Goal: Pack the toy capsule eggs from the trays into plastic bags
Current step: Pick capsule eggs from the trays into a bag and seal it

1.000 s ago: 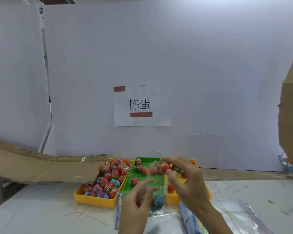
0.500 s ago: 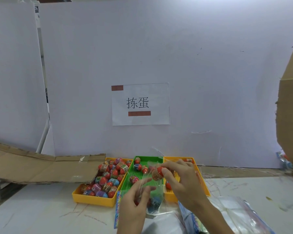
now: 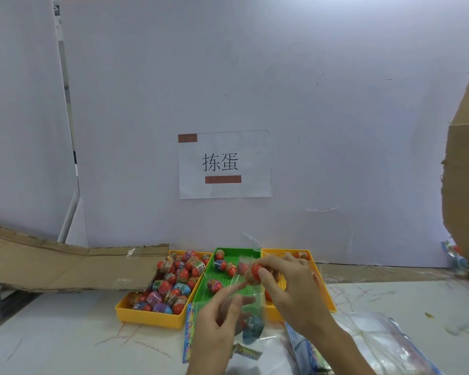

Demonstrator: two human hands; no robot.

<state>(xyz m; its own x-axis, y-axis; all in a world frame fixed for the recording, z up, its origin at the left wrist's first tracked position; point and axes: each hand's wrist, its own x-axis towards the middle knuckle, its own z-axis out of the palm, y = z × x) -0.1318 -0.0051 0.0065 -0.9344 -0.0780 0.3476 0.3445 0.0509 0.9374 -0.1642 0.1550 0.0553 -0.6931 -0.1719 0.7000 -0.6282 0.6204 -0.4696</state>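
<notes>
Three trays sat side by side on the worktop (image 3: 65, 334). The left hand (image 3: 214, 328) pinched open a clear plastic bag (image 3: 251, 318) holding a blue egg (image 3: 252, 326). The right hand (image 3: 290, 288), just at two o'clock from it, gripped an orange capsule egg (image 3: 253, 274) in its fingertips, long axis tilted, directly above the bag's mouth; a short drop toward six o'clock looked next.

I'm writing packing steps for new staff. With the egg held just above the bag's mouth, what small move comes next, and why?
Probably lower and release it. The right hand pinches a red egg just above the clear bag that the left hand holds open, with a blue egg already at its bottom.
</notes>
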